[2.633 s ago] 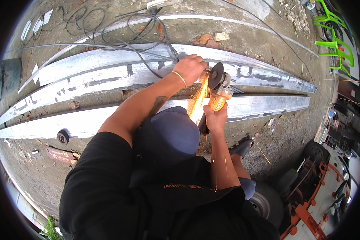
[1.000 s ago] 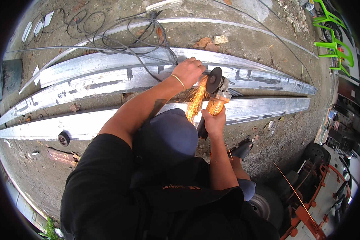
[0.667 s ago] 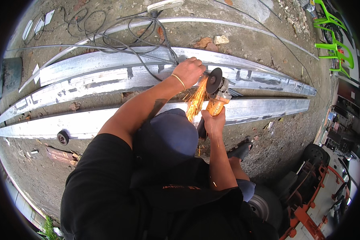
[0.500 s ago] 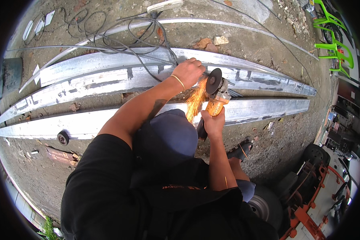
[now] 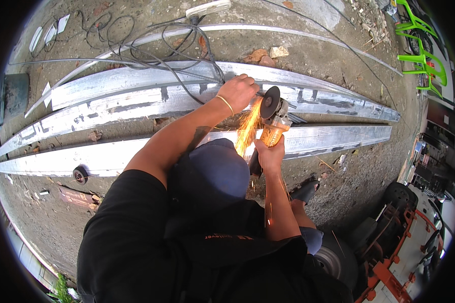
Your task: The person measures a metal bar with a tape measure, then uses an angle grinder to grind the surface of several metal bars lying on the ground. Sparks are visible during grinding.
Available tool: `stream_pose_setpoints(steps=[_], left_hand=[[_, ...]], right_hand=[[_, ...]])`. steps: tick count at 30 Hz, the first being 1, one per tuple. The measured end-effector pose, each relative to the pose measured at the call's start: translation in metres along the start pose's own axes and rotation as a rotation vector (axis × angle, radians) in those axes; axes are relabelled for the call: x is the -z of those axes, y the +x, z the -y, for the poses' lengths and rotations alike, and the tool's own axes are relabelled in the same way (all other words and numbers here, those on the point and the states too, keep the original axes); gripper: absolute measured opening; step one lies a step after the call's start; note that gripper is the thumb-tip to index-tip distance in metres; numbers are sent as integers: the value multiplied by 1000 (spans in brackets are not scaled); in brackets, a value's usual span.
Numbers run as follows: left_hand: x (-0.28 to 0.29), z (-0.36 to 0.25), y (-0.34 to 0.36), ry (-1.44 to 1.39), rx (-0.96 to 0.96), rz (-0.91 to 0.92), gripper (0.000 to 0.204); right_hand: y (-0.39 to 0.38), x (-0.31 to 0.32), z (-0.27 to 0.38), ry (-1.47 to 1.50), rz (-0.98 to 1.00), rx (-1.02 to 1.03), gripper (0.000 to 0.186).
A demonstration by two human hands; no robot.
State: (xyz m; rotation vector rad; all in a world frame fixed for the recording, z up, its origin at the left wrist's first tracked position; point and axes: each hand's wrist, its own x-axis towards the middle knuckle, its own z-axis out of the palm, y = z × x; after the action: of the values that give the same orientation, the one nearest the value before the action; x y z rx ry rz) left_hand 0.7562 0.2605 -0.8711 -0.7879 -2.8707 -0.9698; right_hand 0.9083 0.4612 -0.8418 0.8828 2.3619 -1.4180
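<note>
An orange-and-grey angle grinder (image 5: pixel 275 129) is gripped by its body in my right hand (image 5: pixel 270 155). Its dark round disc (image 5: pixel 270 102) faces up beside my left hand, and orange sparks (image 5: pixel 248 125) stream down from the disc's left edge. My left hand (image 5: pixel 239 94) is closed, close to the disc and over a long silvery metal beam (image 5: pixel 182 97) with dark smears. What its fingers hold is mostly hidden; a thin dark end shows between them and the disc. A second silvery beam (image 5: pixel 338 137) lies nearer, under the grinder and sparks.
Black cable (image 5: pixel 172 65) coils over the far beam, running to a white power strip (image 5: pixel 209 7). A small black wheel-like disc (image 5: pixel 80 175) lies by the near beam. Green chairs (image 5: pixel 423 65) stand far right. At lower right are a tire (image 5: pixel 333 262) and an orange metal frame (image 5: pixel 389 280).
Both hands and the grinder stay almost in place. The spark stream is a little wider, and stray sparks now show by my right forearm.
</note>
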Motion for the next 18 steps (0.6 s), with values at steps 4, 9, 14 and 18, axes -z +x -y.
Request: stream_pose_setpoints(steps=[4,9,14,18], left_hand=[[0,1,0,1,-5,-17,11],[-1,3,-2,3,-3,-13,11],[-6,3,-1,7,-18,-27,10],[-13,8,-2,63,-34,-13,12]], right_hand=[[-2,0,2,-40,0,-7,50],[-6,-2,4,-29,-16,-31,50],[-12,13,0,125,-12,15,47],[-22,64,28,223,-77,86,44]])
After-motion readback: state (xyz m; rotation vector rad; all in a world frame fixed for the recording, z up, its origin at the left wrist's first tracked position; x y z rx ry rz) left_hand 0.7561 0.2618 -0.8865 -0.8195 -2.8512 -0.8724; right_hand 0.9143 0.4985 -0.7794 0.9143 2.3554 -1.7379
